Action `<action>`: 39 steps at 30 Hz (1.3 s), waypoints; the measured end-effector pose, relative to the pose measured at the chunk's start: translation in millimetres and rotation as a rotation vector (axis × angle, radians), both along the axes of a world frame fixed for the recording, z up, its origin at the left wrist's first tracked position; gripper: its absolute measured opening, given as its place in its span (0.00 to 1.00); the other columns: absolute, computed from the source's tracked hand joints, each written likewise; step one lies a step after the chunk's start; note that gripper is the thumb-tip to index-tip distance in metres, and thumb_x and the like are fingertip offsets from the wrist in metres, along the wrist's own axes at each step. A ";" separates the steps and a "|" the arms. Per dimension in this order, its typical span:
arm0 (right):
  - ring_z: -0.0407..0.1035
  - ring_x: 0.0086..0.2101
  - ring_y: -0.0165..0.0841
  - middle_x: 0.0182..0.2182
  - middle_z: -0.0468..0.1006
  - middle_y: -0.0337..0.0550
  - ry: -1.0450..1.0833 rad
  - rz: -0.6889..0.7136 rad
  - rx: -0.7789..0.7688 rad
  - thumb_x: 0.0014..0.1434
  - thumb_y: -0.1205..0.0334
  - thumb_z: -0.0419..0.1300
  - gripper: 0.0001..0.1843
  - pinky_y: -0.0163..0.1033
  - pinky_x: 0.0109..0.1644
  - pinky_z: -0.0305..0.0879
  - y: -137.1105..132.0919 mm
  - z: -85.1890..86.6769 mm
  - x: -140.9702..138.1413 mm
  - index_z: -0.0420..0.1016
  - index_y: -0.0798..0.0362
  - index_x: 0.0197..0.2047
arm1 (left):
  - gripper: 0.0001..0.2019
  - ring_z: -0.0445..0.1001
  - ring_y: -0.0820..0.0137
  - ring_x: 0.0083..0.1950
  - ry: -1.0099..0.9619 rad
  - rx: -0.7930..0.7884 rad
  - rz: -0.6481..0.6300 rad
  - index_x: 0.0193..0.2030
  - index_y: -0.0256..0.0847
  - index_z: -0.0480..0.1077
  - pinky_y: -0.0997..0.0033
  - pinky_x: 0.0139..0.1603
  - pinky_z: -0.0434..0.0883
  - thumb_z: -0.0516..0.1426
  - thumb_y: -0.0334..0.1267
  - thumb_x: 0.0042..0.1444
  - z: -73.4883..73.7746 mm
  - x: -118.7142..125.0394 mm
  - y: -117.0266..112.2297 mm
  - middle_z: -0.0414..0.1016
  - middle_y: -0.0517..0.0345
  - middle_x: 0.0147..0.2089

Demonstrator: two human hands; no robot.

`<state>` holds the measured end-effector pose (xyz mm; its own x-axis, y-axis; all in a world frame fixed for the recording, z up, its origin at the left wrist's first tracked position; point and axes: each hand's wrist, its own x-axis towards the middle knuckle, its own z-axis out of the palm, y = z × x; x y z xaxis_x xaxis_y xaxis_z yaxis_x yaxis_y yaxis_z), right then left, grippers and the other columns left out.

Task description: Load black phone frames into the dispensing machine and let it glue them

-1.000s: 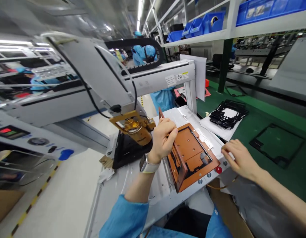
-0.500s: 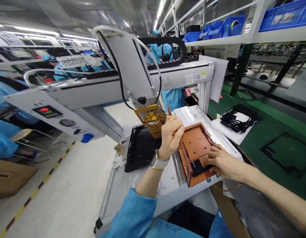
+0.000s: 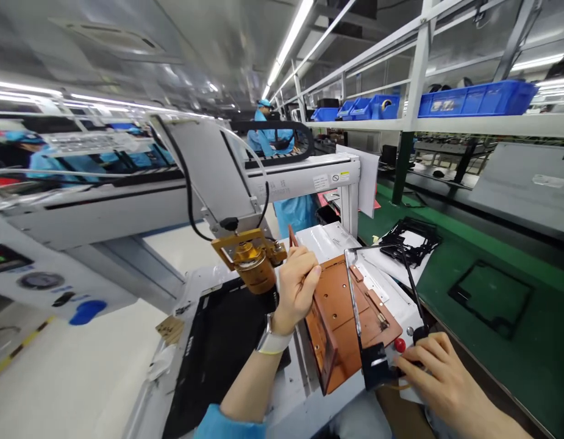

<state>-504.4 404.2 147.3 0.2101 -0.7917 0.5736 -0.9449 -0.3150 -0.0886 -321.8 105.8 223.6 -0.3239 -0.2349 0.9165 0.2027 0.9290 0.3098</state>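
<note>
My left hand (image 3: 296,286) is closed around the raised, hinged lid (image 3: 326,341) of an orange-brown fixture, which is seen nearly edge-on. The fixture's base (image 3: 336,286) has several small holes and lies flat on the machine's white bed. A thin black frame (image 3: 375,364), with a solid dark patch at its near corner, is tilted above the base's right side. My right hand (image 3: 446,378) pinches that frame by its near end, beside a red button (image 3: 399,345). Part of the lid is hidden behind my left hand.
A brass-coloured machine head (image 3: 254,265) hangs just left of my left hand, over a black panel (image 3: 213,347). On the green bench (image 3: 533,353) at right lie a stack of black frames (image 3: 412,238) and a single frame (image 3: 492,299). Blue bins (image 3: 478,99) stand on the shelf.
My right hand has lifted the black frame out of the fixture and moved right and toward me. My left hand still holds the lid. The camera view has shifted.
</note>
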 end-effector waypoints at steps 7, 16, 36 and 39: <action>0.65 0.48 0.42 0.51 0.75 0.53 0.036 -0.035 -0.053 0.87 0.76 0.42 0.20 0.51 0.57 0.52 16.5 -11.1 -4.0 0.76 0.64 0.60 | 0.18 0.55 0.70 0.32 -0.011 0.007 -0.028 0.29 0.39 0.51 0.59 0.42 0.55 0.51 0.29 0.73 -6.1 -14.4 1.3 0.51 0.61 0.28; 0.65 0.50 0.42 0.51 0.74 0.55 0.056 -0.018 -0.087 0.86 0.77 0.41 0.20 0.51 0.57 0.52 16.8 -10.8 -2.9 0.75 0.66 0.60 | 0.19 0.56 0.69 0.32 -0.013 0.029 0.004 0.29 0.39 0.52 0.59 0.42 0.56 0.51 0.30 0.73 -1.6 -7.0 6.5 0.52 0.61 0.28; 0.64 0.47 0.41 0.49 0.74 0.51 0.018 -0.101 -0.079 0.83 0.79 0.46 0.17 0.50 0.56 0.53 35.9 -1.9 -9.4 0.75 0.63 0.59 | 0.17 0.66 0.70 0.35 -0.059 0.043 0.044 0.32 0.41 0.60 0.59 0.62 0.69 0.49 0.31 0.77 0.7 9.9 33.6 0.63 0.61 0.30; 0.64 0.47 0.41 0.49 0.74 0.51 0.004 -0.123 -0.066 0.83 0.80 0.44 0.19 0.50 0.55 0.53 37.8 -5.4 -10.4 0.74 0.62 0.60 | 0.15 0.71 0.70 0.38 -0.049 0.031 -0.013 0.34 0.41 0.64 0.59 0.66 0.70 0.48 0.25 0.74 -1.9 19.0 68.2 0.68 0.61 0.32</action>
